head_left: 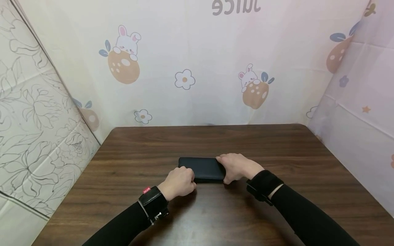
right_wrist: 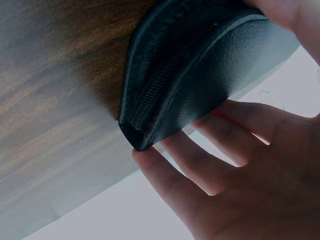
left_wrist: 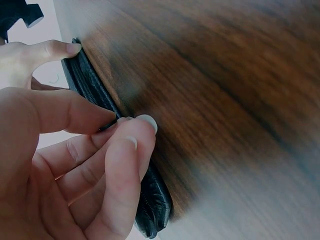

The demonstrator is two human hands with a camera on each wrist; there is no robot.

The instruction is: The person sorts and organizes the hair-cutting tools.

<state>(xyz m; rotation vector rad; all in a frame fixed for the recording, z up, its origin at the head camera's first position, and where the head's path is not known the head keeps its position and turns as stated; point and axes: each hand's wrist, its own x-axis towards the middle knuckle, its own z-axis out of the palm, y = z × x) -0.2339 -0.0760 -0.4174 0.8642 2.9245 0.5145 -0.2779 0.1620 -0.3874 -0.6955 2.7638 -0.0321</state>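
Note:
A black leather-look zip wallet (head_left: 204, 168) lies flat on the wooden table, its long zipped edge toward me. At its near left part, my left hand (head_left: 180, 181) pinches a small dark piece at the zipper between thumb and fingertips; the left wrist view suggests the zipper pull, mostly hidden. My right hand (head_left: 235, 166) grips the right end, thumb on the near edge and fingers at the far side. In the right wrist view the zipper teeth (right_wrist: 150, 95) run along the wallet's edge and appear closed there.
The brown wooden table (head_left: 147, 143) stretches around the wallet on all sides. Behind it hangs a pale curtain (head_left: 209, 99) with rabbit and fruit prints. A flower-patterned panel (head_left: 40, 130) stands to the left, and pale cloth (head_left: 363, 136) borders the right.

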